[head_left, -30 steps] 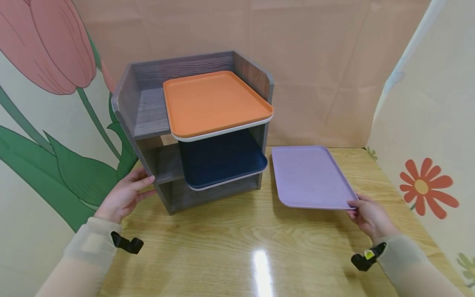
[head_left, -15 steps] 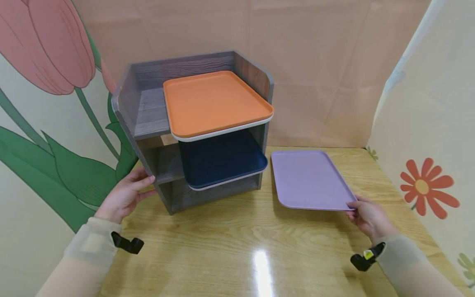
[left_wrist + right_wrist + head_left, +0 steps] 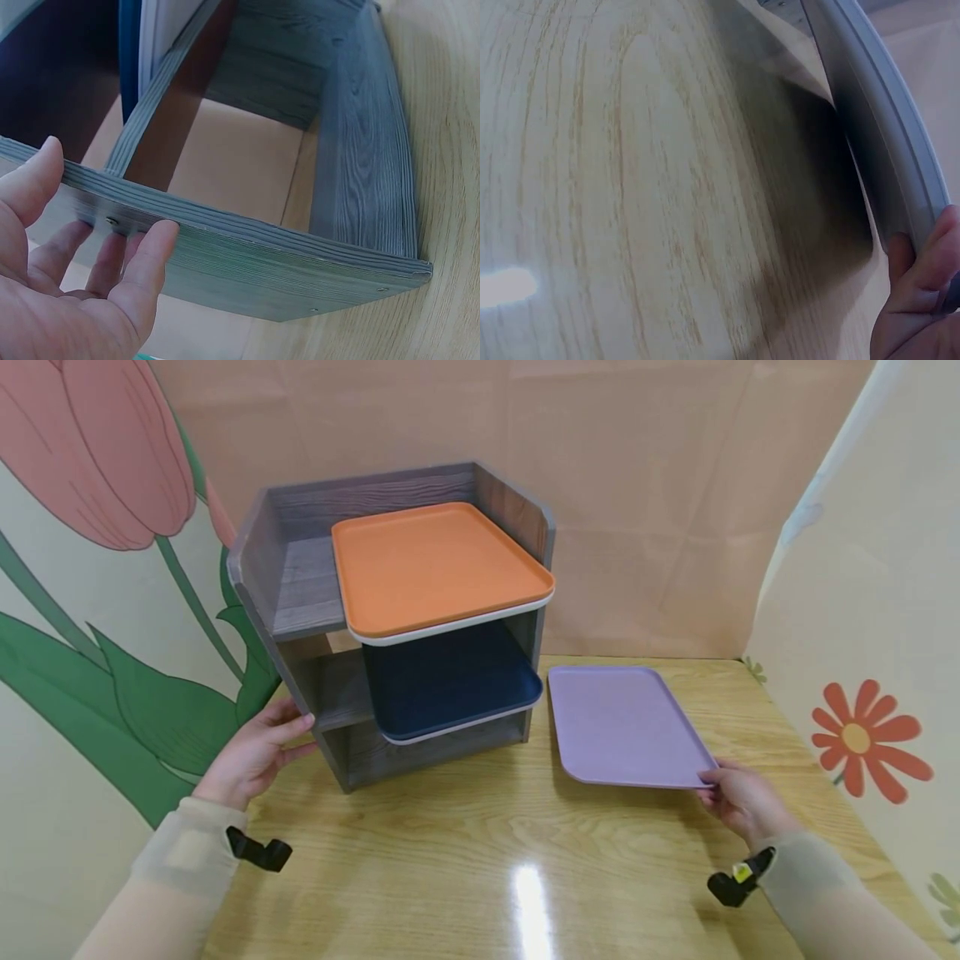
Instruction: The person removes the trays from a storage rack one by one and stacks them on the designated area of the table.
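My right hand (image 3: 742, 802) pinches the front right corner of a light purple tray (image 3: 630, 727), thumb on top and fingers beneath. In the right wrist view the held edge of the tray (image 3: 885, 127) stands above the table, with a dark shadow under it. At the left, my left hand (image 3: 255, 752) touches the outer side of a grey wooden shelf unit (image 3: 307, 585). In the left wrist view, the fingertips (image 3: 159, 234) rest against its side panel and the thumb lies by the front edge.
An orange tray (image 3: 442, 568) lies over a white tray (image 3: 450, 628) on the unit's top level. A navy tray (image 3: 450, 681) sits on the middle shelf with a pale tray under it; both stick out in front. Wood-grain table (image 3: 435, 852) and printed cloth walls surround this.
The purple tray's far edge has come slightly nearer and lower, and my right hand has shifted a little toward me and left. The left hand and shelf unit stay put.
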`<state>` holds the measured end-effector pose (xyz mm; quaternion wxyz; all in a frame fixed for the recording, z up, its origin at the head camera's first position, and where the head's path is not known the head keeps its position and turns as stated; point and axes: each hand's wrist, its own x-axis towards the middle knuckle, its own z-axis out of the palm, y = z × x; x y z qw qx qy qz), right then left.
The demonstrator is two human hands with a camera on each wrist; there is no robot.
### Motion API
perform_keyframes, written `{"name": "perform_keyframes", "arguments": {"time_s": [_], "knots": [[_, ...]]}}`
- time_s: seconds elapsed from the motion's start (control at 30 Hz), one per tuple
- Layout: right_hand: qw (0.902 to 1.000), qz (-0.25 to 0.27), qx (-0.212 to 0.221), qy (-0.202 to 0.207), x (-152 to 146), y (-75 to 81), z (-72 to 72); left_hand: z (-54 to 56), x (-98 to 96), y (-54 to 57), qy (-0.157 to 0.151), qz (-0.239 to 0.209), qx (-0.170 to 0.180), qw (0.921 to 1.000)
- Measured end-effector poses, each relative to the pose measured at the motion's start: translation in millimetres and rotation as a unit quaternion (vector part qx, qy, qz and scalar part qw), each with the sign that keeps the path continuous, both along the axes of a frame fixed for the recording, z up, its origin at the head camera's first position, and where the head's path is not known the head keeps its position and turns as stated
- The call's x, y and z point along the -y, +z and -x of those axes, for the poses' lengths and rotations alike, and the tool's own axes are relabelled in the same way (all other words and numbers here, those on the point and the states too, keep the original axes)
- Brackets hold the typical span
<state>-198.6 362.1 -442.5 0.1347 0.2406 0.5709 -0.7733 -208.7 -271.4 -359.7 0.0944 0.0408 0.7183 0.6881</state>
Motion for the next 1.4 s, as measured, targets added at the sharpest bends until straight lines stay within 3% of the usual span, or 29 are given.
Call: {"name": "perform_keyframes", "arguments": {"time_s": [0.27,0.73,1.13,1.4], "knots": [[0.9986,-0.047,0.009,0.024,-2,-4.0,1.2,-1.1,-0.4,0.8,-0.001,-0.001,-0.001,1.0000],[0.9979,-0.057,0.024,0.020,-2,-12.4,2.2,-1.0,-0.5,0.8,0.001,-0.005,0.000,1.0000],[0.9932,-0.112,0.021,0.023,2,-14.5,1.6,-2.3,-2.8,1.8,0.005,-0.007,0.002,1.0000],[0.9883,-0.143,0.009,0.050,4,-20.1,1.5,-2.5,-2.5,1.6,0.007,-0.012,0.002,0.9999]]}}
